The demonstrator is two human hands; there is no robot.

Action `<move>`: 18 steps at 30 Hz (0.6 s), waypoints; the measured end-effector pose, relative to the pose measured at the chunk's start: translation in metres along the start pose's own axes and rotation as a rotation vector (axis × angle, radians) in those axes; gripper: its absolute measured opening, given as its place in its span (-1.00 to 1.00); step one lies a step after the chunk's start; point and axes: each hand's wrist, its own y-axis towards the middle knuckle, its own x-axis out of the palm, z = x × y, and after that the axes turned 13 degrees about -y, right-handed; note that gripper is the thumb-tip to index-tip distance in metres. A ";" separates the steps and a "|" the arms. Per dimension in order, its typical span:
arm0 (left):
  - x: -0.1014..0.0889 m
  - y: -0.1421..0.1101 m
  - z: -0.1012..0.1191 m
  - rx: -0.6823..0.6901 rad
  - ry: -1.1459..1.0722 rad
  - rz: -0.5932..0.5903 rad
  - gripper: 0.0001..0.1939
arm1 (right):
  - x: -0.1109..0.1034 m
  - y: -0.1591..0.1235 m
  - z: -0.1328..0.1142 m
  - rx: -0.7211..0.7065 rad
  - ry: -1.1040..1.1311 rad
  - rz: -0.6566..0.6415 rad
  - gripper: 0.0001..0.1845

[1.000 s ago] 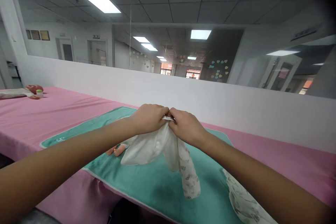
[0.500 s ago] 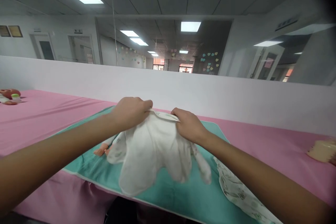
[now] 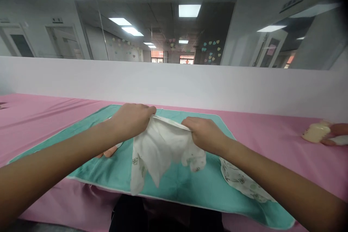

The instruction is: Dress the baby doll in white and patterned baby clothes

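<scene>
Both of my hands grip the top edge of a small white printed garment (image 3: 159, 146) and hold it stretched between them above a teal mat (image 3: 176, 183). My left hand (image 3: 132, 119) pinches the left end, my right hand (image 3: 204, 133) the right end. The cloth hangs down in loose folds over the mat. Behind my left forearm the pink feet of a baby doll (image 3: 107, 151) show on the mat; the rest of the doll is hidden. A second printed white cloth (image 3: 240, 181) lies flat on the mat under my right forearm.
The mat lies on a long table with a pink cover (image 3: 277, 145), backed by a low white wall (image 3: 190, 83) with glass above. At the far right on the table lie a cream object (image 3: 315, 133) and something pink beside it.
My hands have drawn apart, spreading the garment's top edge from a bunched grip to a stretched one. The view has swung right, bringing the cream object in at the right.
</scene>
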 end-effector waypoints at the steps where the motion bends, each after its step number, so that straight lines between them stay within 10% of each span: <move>1: 0.003 0.000 0.004 0.056 0.004 0.023 -0.63 | -0.001 -0.003 -0.004 -0.013 -0.001 0.010 -0.73; 9: 0.007 0.005 0.035 0.270 -0.227 0.138 -0.68 | -0.007 0.004 -0.016 0.035 -0.083 0.158 -0.90; 18: 0.009 -0.011 0.030 0.157 -0.307 0.131 -0.70 | 0.006 -0.012 -0.009 0.105 0.056 0.016 -0.85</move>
